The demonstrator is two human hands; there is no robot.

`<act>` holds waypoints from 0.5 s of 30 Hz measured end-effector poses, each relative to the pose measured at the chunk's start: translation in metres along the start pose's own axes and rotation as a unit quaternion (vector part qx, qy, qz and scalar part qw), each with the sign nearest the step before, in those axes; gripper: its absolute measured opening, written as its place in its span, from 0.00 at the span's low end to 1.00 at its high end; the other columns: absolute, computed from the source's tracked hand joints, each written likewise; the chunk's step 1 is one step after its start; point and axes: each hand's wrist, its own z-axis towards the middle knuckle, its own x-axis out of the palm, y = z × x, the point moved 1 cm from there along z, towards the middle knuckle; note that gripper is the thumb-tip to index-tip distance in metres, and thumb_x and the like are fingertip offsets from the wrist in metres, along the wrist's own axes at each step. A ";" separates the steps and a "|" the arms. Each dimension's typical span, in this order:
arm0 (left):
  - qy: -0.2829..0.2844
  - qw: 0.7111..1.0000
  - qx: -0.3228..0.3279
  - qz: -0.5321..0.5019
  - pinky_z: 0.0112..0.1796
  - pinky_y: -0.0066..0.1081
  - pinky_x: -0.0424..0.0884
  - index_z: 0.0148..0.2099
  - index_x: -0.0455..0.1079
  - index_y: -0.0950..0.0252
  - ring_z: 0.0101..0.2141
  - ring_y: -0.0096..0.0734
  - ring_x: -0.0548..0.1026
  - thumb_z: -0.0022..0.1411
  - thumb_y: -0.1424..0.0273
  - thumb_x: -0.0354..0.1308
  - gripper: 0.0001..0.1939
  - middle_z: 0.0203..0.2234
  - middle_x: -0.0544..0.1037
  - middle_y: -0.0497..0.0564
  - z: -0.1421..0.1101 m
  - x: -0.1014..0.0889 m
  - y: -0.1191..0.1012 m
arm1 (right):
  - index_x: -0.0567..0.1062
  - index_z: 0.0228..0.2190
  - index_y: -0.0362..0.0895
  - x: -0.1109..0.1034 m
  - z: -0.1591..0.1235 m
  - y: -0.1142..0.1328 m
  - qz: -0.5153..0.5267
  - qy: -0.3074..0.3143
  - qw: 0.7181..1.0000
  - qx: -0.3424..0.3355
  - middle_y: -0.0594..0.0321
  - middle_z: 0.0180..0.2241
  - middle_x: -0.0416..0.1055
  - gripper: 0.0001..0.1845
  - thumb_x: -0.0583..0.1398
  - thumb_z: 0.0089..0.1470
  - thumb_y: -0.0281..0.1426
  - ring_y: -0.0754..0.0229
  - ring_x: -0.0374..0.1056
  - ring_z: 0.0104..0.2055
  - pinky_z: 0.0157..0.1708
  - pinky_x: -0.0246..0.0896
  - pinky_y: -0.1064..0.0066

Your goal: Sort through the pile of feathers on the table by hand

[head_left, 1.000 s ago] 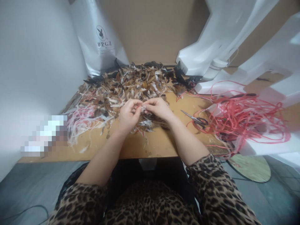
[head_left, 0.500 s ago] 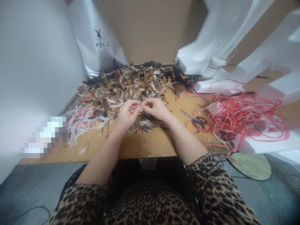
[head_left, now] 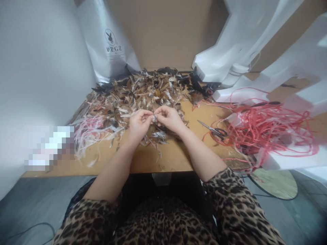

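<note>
My left hand (head_left: 140,124) and my right hand (head_left: 168,119) meet fingertip to fingertip over the near edge of a pile of feathers (head_left: 150,90). Both are closed in a pinch. Between them is a small whitish bit (head_left: 153,118), too small to name; which fingers grip it is hard to make out. The feathers are brown, black and white. Below my hands, more pale feather tufts (head_left: 158,134) lie on the wooden table (head_left: 163,163).
Scissors (head_left: 213,128) lie to the right, beside a tangle of red cord (head_left: 270,129). Pink and white strands (head_left: 88,132) lie on the left. A white printed bag (head_left: 112,44) stands behind the feathers, and white plastic (head_left: 222,51) hangs at the back right.
The reddish bit that showed between my fingertips is no longer seen; a whitish bit shows there. My hands have barely moved, and the whole view has shifted slightly.
</note>
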 end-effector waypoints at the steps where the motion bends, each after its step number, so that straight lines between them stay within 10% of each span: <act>1: 0.000 1.000 0.008 0.008 0.27 0.23 0.73 0.33 0.73 0.67 0.23 0.21 0.74 0.52 0.72 0.63 0.04 0.26 0.75 0.47 0.000 -0.001 0.001 | 0.72 0.32 0.42 0.000 0.000 -0.001 0.002 -0.003 1.000 -0.001 0.67 0.21 0.72 0.08 0.62 0.49 0.33 0.67 0.68 0.21 0.23 0.62 0.76; 15: -0.018 0.985 0.106 0.133 0.33 0.28 0.73 0.36 0.76 0.65 0.32 0.28 0.76 0.57 0.71 0.61 0.05 0.31 0.78 0.51 0.002 -0.006 0.012 | 0.68 0.31 0.43 0.010 0.006 -0.004 0.081 -0.028 0.996 0.034 0.71 0.23 0.68 0.12 0.64 0.42 0.28 0.68 0.66 0.25 0.29 0.63 0.74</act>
